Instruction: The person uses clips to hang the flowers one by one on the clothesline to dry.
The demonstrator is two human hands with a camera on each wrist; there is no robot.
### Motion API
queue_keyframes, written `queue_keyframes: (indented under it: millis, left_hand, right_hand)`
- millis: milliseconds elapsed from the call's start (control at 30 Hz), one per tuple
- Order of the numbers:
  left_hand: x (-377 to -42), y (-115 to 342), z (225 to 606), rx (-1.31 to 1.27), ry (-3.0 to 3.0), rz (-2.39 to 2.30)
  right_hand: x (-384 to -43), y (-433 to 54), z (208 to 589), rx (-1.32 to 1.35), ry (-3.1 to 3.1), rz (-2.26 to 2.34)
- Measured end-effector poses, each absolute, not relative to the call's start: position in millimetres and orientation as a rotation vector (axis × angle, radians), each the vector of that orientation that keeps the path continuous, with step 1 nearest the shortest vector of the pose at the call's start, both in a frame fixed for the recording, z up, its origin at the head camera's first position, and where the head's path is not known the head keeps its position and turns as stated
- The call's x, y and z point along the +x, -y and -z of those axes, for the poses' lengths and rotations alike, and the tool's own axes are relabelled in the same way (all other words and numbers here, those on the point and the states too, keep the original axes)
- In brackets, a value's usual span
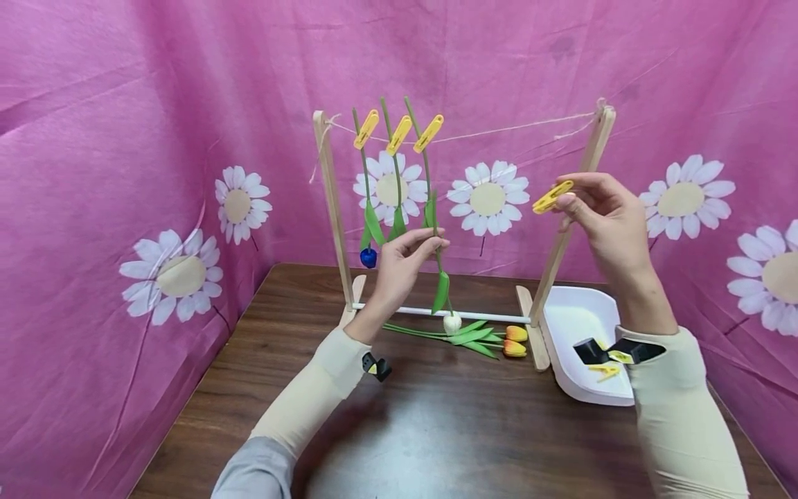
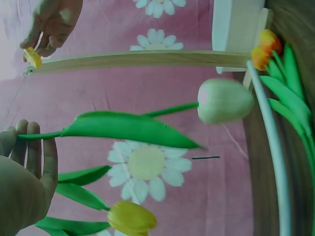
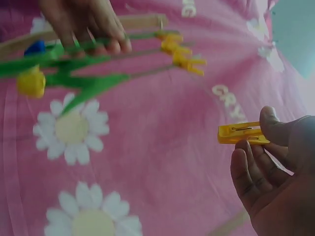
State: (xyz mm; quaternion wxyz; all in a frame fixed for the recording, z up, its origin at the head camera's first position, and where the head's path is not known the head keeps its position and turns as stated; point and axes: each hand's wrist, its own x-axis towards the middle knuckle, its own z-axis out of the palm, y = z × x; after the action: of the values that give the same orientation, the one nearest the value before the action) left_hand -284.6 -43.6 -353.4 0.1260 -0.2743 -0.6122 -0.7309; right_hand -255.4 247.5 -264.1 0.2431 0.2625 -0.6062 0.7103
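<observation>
My left hand pinches the green stem of a white artificial tulip, whose head hangs down in front of the rack. Off to the right, near the rack's right post, my right hand pinches a yellow clothespin between thumb and fingers. A string runs between the posts. On its left half, three yellow clothespins hold stems of upside-down flowers. One of these is a blue tulip; a yellow tulip shows in the left wrist view. My left hand hides part of them in the head view.
Two orange-yellow tulips lie on the wooden table by the rack's white bottom rod. Right of the wooden post stands a white tray with yellow clothespins inside. Behind hangs a pink cloth printed with daisies.
</observation>
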Motion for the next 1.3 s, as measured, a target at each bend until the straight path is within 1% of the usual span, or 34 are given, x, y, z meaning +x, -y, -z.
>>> queue_keyframes:
  millis: [133,300,567,967,1300]
  left_hand:
    - [-292.1,34.0,341.1,-0.82,1.713,2.177]
    - [-301.7,24.3,322.7,-0.78,1.695,2.19]
    - [-314.6,11.9,299.4,-0.794,1.681,2.158]
    - [-322.9,-2.8,280.5,-0.744,1.582,2.193]
    - [-325.8,-4.5,264.5,-0.669,1.608,2.075]
  right_hand:
    - [-256.9,-229.4,259.2,0.709,1.697,-1.911]
    - [-265.1,-208.6,252.1,0.739,1.724,-1.904]
    - [-278.8,-184.1,230.6,0.69,1.706,-1.936]
    - [-294.5,-166.2,198.4,0.639,1.58,-2.026]
    - [-306.9,-159.6,187.9,0.594,1.547,-2.066]
